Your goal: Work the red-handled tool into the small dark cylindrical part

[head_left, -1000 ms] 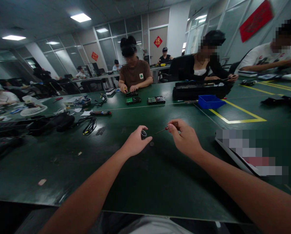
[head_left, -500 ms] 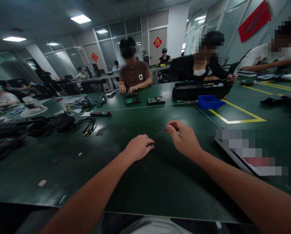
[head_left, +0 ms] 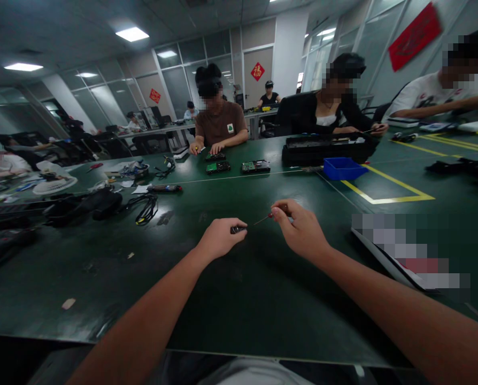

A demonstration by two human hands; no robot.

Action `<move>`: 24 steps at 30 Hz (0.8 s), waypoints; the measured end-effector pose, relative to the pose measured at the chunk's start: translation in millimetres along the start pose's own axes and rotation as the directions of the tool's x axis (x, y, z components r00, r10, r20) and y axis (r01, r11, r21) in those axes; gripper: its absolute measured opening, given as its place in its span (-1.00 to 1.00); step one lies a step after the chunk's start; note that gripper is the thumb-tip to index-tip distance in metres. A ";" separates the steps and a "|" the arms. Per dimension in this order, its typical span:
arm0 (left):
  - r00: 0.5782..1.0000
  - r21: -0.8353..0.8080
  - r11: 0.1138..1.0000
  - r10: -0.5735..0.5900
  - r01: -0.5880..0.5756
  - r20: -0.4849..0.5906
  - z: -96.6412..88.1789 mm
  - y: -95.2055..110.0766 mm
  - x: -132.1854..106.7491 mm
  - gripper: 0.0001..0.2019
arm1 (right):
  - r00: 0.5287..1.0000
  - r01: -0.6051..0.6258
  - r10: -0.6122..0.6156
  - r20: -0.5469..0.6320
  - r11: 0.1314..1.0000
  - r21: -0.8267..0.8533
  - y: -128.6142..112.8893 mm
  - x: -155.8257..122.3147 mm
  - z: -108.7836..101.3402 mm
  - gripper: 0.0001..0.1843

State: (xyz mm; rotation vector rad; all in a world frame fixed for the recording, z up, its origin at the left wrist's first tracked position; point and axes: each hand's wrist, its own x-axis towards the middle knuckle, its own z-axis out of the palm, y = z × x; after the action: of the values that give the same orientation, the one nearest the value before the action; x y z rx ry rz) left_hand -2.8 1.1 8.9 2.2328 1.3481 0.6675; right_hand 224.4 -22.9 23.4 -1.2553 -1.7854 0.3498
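Observation:
My left hand (head_left: 220, 236) is closed in a pinch on a small dark part (head_left: 237, 229), held just above the green table (head_left: 231, 299). My right hand (head_left: 301, 230) is closed round a thin screwdriver (head_left: 263, 217) with a red collar. The screwdriver's tip points left toward the small part and stops a short way from it. Both forearms reach in from the near edge of the table.
A blurred flat item (head_left: 403, 248) lies to my right. A blue bin (head_left: 343, 168) and a black case (head_left: 323, 148) sit farther back, beside yellow floor-tape lines (head_left: 387, 200). Circuit boards (head_left: 239, 166), cables (head_left: 145, 207) and dark bags (head_left: 82, 204) lie to the left. Several people sit across the table.
My left hand went down to the table with a small ring-like part, then came back up pinching a small dark part. My right hand has barely moved.

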 end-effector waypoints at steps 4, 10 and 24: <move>0.990 -0.190 0.976 -0.119 0.104 -0.070 -3.8 -8.4 7.6 -0.73 | 1.000 0.000 0.000 0.006 1.000 0.004 0.3 -0.4 -0.2 -0.76; 0.919 -0.609 0.766 -0.364 0.205 -0.149 -8.3 -20.7 15.0 -0.71 | 1.000 -0.003 0.003 0.021 1.000 0.005 0.3 -0.8 -1.9 -0.75; 0.848 -0.793 0.594 -0.483 0.133 -0.220 -68.2 -43.9 2.0 -0.59 | 1.000 0.019 -0.019 0.007 1.000 0.011 2.9 0.6 -0.4 -0.78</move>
State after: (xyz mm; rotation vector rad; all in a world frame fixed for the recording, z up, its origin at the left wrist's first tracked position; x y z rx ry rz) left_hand -73.4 30.0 36.5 1.1565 1.2611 1.3323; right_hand 226.4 -21.2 22.0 -1.2301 -1.7982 0.3534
